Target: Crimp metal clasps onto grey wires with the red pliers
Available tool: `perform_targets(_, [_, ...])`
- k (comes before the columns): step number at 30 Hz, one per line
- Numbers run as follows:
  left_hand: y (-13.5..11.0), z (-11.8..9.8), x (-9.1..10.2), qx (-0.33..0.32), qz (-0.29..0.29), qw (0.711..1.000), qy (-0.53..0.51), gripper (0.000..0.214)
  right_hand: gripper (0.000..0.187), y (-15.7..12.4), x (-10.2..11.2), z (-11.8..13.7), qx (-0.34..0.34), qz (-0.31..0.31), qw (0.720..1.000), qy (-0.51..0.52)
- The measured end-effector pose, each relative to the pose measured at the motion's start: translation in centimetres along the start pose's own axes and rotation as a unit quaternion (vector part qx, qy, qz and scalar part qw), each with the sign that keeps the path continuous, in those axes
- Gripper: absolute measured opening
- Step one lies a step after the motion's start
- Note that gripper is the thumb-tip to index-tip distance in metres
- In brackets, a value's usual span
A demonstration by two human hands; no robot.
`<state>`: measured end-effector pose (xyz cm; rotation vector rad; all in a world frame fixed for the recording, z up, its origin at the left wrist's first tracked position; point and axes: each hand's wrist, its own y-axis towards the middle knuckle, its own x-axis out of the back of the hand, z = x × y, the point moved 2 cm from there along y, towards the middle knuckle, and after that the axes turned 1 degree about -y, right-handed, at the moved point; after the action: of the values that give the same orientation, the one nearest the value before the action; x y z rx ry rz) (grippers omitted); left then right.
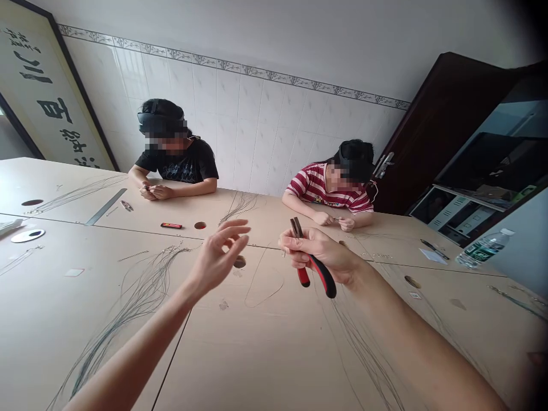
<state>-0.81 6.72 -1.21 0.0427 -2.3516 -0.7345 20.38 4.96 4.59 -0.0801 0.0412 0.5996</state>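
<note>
My right hand [321, 248] is wrapped round a pair of pliers [324, 278] with red and black handles. Their dark jaws point up and away, past my thumb. A tiny shiny piece [283, 254] shows just below the fingertips; whether I pinch it is too small to tell. To the left, my left hand [220, 254] hovers over the table, fingers curved and apart, with nothing visible in them. A thin cord [264, 305] lies in a loose loop between my hands. Beside my left forearm spreads a bundle of grey-green cords [145, 288]; more cords [357, 334] run under my right arm.
Two people sit across the table [240, 365], hands on small work. A steel ruler [106, 206], a red and black box [171, 225], another cord bundle [237, 206] and a water bottle [483, 248] lie around. Round holes [240, 261] pierce the tabletop.
</note>
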Motion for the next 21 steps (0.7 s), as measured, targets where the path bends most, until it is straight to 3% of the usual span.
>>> perform_targets(2, [-0.4, -3.2, 0.1, 0.016, 0.009, 0.985, -0.169, 0.034, 0.037, 0.2, -0.1, -0.3, -0.006, -0.020, 1.000, -0.003])
perform_targets(5, [-0.8, -5.0, -0.5, 0.063, 0.041, 0.961, -0.265, 0.034, 0.037, 0.7, 0.2, -0.9, -0.017, -0.061, 0.998, -0.012])
perform_targets(9, [-0.3, -4.2, -1.8, 0.079, 0.076, 0.944, -0.313, 0.030, 0.038, 1.7, 0.8, -2.2, -0.017, -0.073, 0.997, -0.022])
perform_targets(14, [0.7, -2.7, -2.3, 0.095, 0.064, 0.953, -0.281, 0.024, 0.040, 3.2, 0.8, -4.3, -0.004, -0.091, 0.996, 0.017])
perform_targets(21, [1.3, -0.4, -2.3, 0.187, 0.012, 0.927, -0.324, 0.026, 0.037, 3.4, 0.3, -8.3, 0.076, -0.279, 0.957, -0.012])
